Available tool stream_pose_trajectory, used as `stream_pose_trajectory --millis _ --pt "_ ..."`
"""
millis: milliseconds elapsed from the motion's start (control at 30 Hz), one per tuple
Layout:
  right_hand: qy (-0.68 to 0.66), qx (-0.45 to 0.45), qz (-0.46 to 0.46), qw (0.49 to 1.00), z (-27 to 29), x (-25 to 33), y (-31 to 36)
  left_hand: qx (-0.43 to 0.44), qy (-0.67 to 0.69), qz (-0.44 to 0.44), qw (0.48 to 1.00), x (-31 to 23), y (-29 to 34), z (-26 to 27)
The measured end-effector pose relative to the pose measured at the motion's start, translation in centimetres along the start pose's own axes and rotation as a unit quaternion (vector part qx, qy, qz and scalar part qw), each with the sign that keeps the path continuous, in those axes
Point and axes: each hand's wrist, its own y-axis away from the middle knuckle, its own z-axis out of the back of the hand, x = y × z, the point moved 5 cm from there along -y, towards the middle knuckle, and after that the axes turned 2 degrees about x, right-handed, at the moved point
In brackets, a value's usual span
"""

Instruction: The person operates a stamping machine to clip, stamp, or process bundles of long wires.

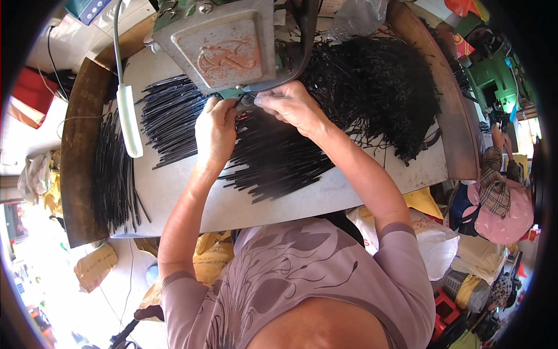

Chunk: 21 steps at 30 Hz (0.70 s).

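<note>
My left hand (218, 131) is raised close under the head of a green and grey machine (224, 52). Its thumb and fingers pinch the end of what looks like a thin black strip. From the other side my right hand (293, 107) reaches the same spot, fingertips pressed together; what they grip is too small to make out. Loosely lined-up bundles of thin black strips lie on the pale table (317, 200): one bundle (171, 119) left of my left hand, another bundle (276, 154) between and below my hands. The machine's working point is partly hidden by its head and my fingers.
A large tangled heap of black strips (378, 87) covers the table's right side. More strips (113, 174) lie along the brown left rim (81, 157). A white tube lamp (129, 119) hangs at left. At far right, a person in pink (503, 209) works by a green machine (494, 84).
</note>
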Motion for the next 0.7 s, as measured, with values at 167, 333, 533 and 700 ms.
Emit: stream_pose_trajectory --millis 167,333,533,700 --pt "0.012 -0.001 -0.011 1.0 -0.1 -0.3 -0.2 0.003 -0.045 -0.04 0.998 -0.1 0.0 0.1" --pt "0.017 -0.015 -0.023 0.999 -0.1 -0.3 0.1 0.006 -0.153 -0.088 0.984 -1.2 0.2 0.2" --pt "-0.001 0.017 -0.044 0.999 -0.8 -0.5 0.1 0.041 -0.078 -0.034 0.996 -1.9 1.0 0.1" --pt "-0.033 0.054 -0.056 0.996 -0.8 -1.2 -0.4 0.075 0.116 -0.004 0.99 -4.1 4.7 -0.5"
